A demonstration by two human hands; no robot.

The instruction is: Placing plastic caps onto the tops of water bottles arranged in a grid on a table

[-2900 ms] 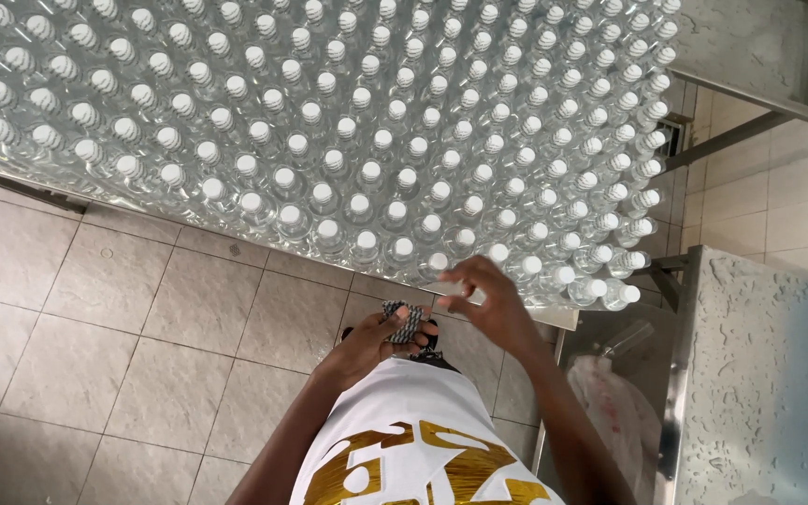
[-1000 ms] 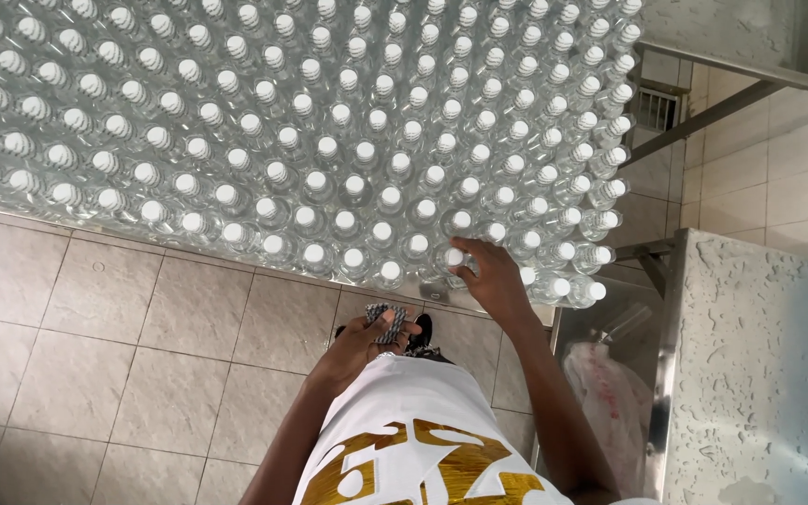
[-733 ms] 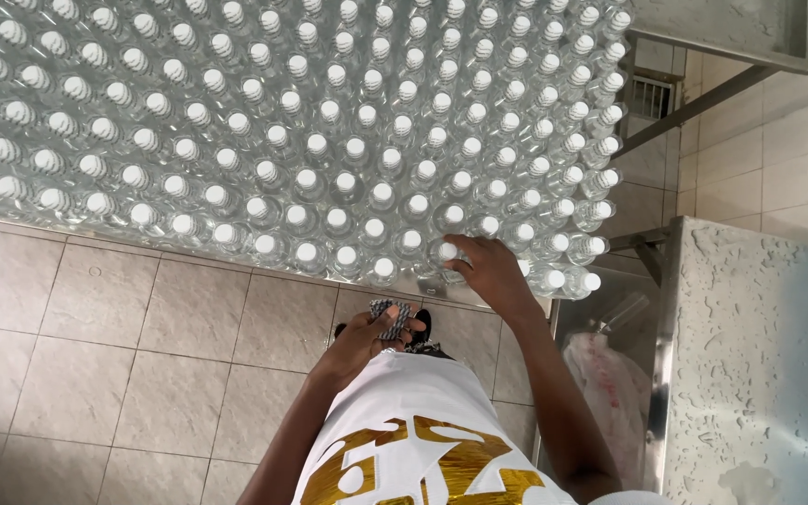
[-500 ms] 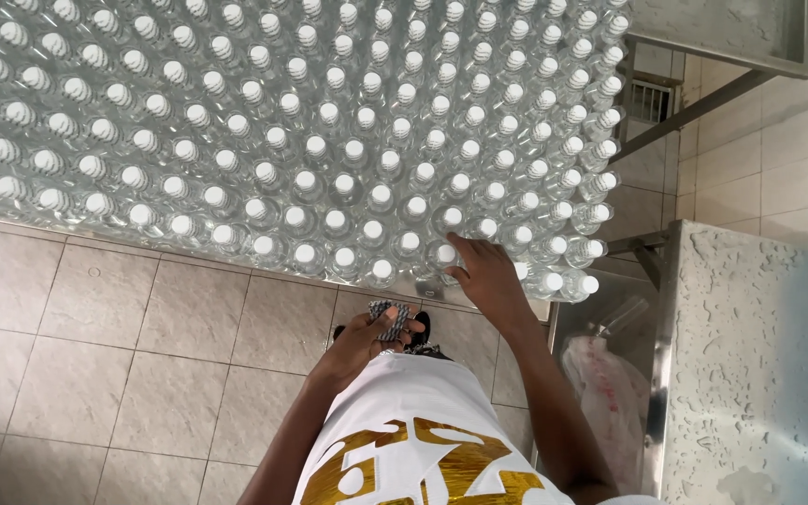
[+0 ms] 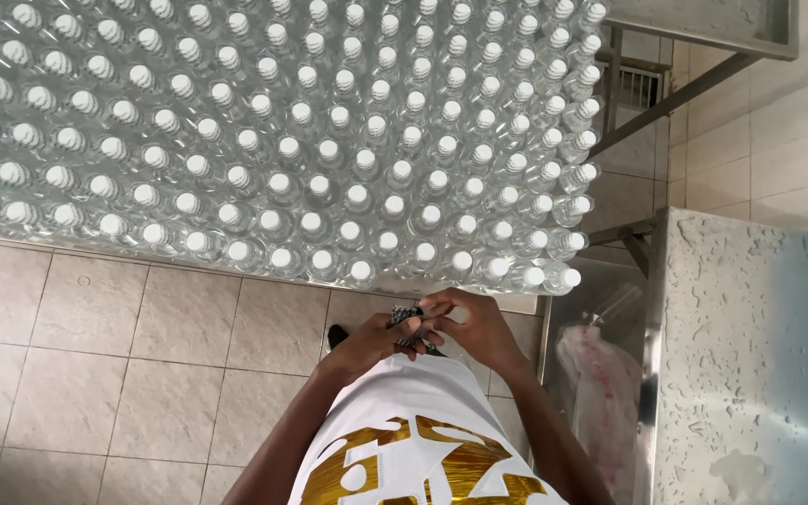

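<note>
- A mass of capped clear bottles [image 5: 310, 150] stands packed in rows above the tiled floor [image 5: 95, 355].
- The left hand [image 5: 367, 339] curls around a small dark bundle [image 5: 406, 320], held at the waist.
- The right hand [image 5: 474, 323] pinches the same bundle with its fingertips.
- A wet steel counter [image 5: 759, 355] stands far right.

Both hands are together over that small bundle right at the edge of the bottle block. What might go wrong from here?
The right hand and left hand pinch a small dark-and-white bundle just below the capped bottles. A raised knuckle or elbow may nudge the front row, which stands at the edge, and topple bottles onto the tiled floor. The bundle, pinched only by fingertips, might also slip and drop.
</note>
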